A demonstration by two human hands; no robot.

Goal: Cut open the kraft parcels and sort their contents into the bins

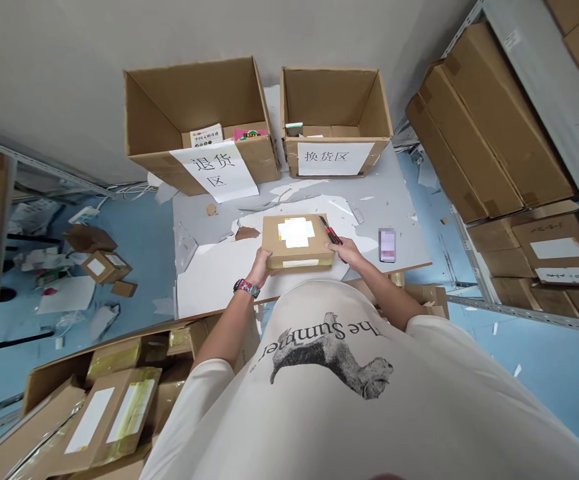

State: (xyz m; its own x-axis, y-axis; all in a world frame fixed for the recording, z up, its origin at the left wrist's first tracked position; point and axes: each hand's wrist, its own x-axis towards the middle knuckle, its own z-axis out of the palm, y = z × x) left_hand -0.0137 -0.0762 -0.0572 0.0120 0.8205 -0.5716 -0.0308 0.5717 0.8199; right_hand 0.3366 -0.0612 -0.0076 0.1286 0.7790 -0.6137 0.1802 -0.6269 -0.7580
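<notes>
A flat cardboard box (pixel 273 235) with white labels on its top and front side is on the table in front of me. My left hand (pixel 259 267) grips its left front corner; a watch with a patterned strap is on that wrist. At the right front corner, my right hand (pixel 345 252) is closed around a red and black utility knife (pixel 333 233), its tip pointing away over the box's right edge. The fingers of this hand also touch the box. Whether the blade is out I cannot tell.
Two open cartons with paper signs, a left carton (pixel 154 167) and a right carton (pixel 289 157), stand at the table's back. A phone (pixel 388 245) lies on the right. Parcels (pixel 99 413) fill a large box at lower left. Shelves with big cartons (pixel 509 127) flank the right.
</notes>
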